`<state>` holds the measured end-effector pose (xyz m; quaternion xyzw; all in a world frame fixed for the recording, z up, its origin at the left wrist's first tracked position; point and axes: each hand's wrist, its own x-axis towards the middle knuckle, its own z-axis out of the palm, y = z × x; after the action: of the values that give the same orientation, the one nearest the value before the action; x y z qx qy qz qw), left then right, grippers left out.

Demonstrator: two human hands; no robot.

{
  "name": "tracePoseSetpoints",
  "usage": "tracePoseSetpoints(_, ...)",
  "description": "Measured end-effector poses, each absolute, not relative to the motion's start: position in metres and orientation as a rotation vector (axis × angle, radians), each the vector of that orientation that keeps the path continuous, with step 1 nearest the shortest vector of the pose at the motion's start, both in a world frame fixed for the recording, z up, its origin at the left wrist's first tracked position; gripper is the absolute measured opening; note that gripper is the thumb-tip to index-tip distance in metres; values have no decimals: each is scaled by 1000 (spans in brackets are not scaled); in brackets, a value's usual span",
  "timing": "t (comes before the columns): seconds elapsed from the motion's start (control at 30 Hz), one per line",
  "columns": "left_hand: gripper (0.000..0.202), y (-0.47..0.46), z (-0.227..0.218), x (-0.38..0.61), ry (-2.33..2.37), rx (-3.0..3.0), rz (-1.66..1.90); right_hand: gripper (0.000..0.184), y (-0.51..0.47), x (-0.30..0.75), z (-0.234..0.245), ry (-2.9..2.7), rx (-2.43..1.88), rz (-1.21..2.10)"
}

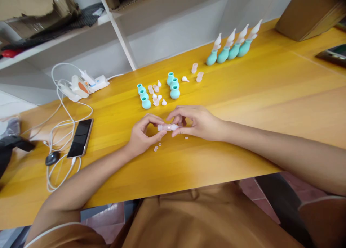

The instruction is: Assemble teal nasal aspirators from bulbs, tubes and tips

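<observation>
My left hand (146, 133) pinches one end of a clear plastic tube (165, 127), which lies level above the table. At its other end is a whitish pointed nozzle (174, 127), gripped by the fingertips of my right hand (196, 122). Beyond my hands stand teal squeeze bulbs (174, 92) with open necks, in two short rows. Loose white nozzle tips (164, 102) and clear tubes (156, 101) are scattered between those rows. Several tiny clear rings (156, 147) lie close to my left hand, and a small clear piece (186, 138) is below my right.
Several assembled nasal aspirators (223, 55) stand in a row at the back right. Nearby are two more tubes (199, 76) and a nozzle tip (185, 79). A phone (80, 138), white cables and a power strip (81, 86) occupy the left. A cardboard box (308, 14) stands far right.
</observation>
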<state>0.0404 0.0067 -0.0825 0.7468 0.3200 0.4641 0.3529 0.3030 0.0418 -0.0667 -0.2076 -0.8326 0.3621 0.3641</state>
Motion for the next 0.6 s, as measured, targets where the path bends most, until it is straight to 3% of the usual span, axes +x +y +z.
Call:
tracePoseSetpoints(0.27,21,6,-82,40,870,1902,1178,42,39,304,-67,-2168,-520,906)
tracePoseSetpoints(0.6,17,6,-78,40,841,1978,1160,33,31,306,-71,-2290,-451,540)
